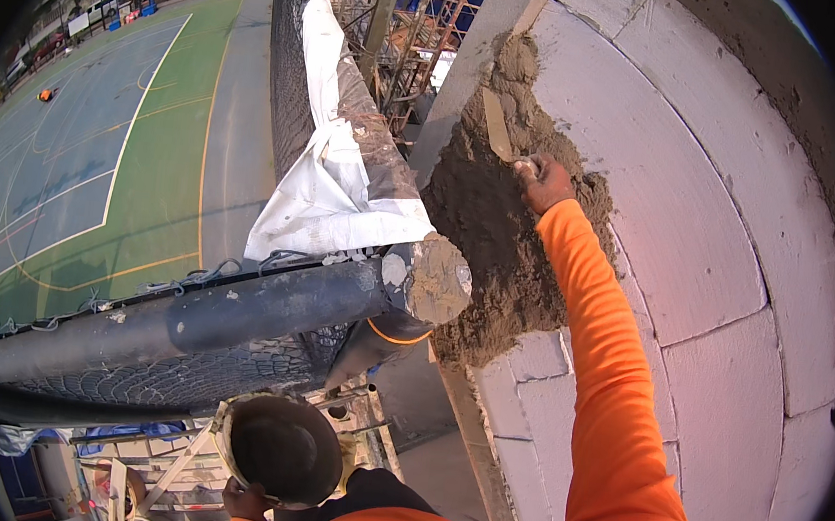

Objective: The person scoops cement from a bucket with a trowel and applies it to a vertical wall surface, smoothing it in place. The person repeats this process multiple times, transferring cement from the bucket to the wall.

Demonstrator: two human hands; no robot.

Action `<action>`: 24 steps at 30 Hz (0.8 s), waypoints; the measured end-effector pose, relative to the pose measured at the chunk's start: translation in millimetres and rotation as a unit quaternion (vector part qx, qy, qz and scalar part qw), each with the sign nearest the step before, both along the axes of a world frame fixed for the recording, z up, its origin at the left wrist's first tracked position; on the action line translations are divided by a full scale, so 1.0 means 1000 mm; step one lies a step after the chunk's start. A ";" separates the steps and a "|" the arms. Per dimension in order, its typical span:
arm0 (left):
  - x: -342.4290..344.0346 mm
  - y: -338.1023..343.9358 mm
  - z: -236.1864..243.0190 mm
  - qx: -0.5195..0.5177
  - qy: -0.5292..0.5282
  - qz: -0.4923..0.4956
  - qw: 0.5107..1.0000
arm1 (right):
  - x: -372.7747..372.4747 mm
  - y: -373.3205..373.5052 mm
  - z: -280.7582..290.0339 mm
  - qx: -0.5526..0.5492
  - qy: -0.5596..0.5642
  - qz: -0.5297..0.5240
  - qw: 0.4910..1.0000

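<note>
My right hand grips a flat metal trowel against rough wet mortar, spread along the edge of a wall of pale blocks. My left hand, low in the view, holds the rim of a dark round bucket, whose inside looks dark. Just left of the mortar, a padded corner post has a mortar-smeared top, with white sheeting draped behind it.
A padded rail with netting runs across the left. Beyond it lies a sports court with a small distant figure in orange. Scaffolding stands at the top, and planks and framing lie below me.
</note>
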State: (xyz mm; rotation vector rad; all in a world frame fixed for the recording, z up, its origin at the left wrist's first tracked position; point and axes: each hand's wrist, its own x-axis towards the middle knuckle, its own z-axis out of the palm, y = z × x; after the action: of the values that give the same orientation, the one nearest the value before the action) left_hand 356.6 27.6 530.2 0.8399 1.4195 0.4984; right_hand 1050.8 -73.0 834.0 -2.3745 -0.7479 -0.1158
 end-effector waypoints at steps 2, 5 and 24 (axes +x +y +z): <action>0.000 -0.001 0.004 0.008 -0.014 0.008 1.000 | 0.012 0.024 -0.019 -0.058 -0.087 -0.002 0.995; -0.003 -0.003 0.009 -0.005 0.031 -0.012 0.999 | 0.037 0.060 -0.022 -0.125 -0.107 -0.017 0.986; -0.003 -0.034 0.000 -0.009 0.054 0.044 0.998 | 0.107 0.126 0.173 -0.183 -0.141 -0.099 0.968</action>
State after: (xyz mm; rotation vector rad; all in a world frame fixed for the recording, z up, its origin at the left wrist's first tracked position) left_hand 353.9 -6.3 530.4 0.8028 1.5629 0.5138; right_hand 1158.2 53.4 1007.4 -2.8228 -0.7075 -0.4410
